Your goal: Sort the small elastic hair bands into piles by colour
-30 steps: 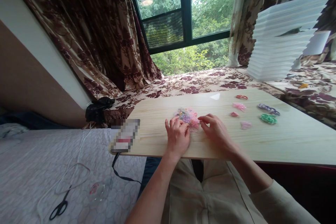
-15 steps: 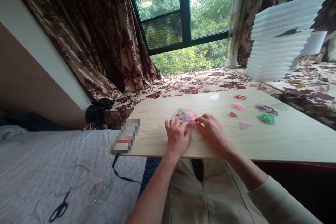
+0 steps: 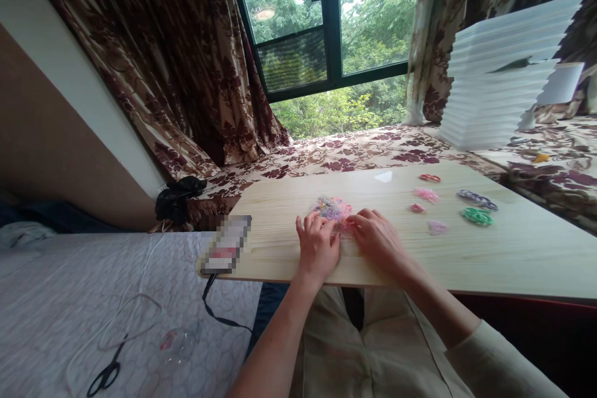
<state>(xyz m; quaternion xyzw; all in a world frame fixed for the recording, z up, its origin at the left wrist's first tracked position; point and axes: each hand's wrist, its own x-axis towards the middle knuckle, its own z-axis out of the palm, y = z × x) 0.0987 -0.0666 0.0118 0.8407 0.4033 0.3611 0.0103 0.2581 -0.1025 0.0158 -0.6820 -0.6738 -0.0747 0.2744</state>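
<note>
A loose pile of small multicoloured elastic bands (image 3: pixel 330 206) lies on the pale wooden table (image 3: pixel 280 252), its near edge partly covered by my fingers. My left hand (image 3: pixel 319 245) rests at its near left side, fingers bent and apart, touching the bands. From the right, my right hand (image 3: pixel 375 236) reaches in with thumb and forefinger pinched together at the pink part of the pile; what lies between the fingertips is too small to tell. Sorted to the right are red bands (image 3: pixel 430 178), bright pink bands (image 3: pixel 426 195), a small rose bunch (image 3: pixel 417 208), pale pink bands (image 3: pixel 437 227), purple bands (image 3: pixel 477 199) and green bands (image 3: pixel 477 216).
A phone-like, blurred-out device (image 3: pixel 227 244) with a black strap lies at the table's left end. On the bed (image 3: pixel 196 298) are scissors (image 3: pixel 106 376), a white cable and a clear plastic wrapper (image 3: pixel 177 345). A pleated white lampshade-like object (image 3: pixel 499 81) stands at the back right.
My right hand has moved left and down to the pile's near edge, its fingertips closing. My left hand has stayed in place. The sorted bunches look the same.
</note>
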